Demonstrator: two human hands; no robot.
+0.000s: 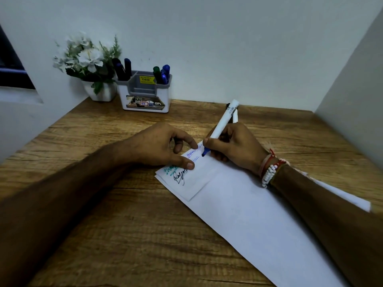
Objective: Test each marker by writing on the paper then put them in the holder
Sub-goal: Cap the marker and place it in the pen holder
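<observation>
We see the right hand (234, 148) gripping a white marker (224, 119), thumb and fingers (209, 141) curled tight round its lower barrel. Its blue tip touches a small paper (199, 175) that already bears blue, green and black writing. The left hand (153, 143) holds nothing: its thumb and forefinger tip press on the paper's near-left edge, and its other fingers are loosely bent above the worktop (124, 224). The small paper lies on the far end of a long white sheet (248, 214).

At the back, against the wall, stands the holder (145, 100), with dark markers (124, 69) in its left compartment and more (162, 73) in its right. A potted plant (87, 59) sits just left of it. Behind the right hand we glimpse another marker (235, 118), mostly hidden.
</observation>
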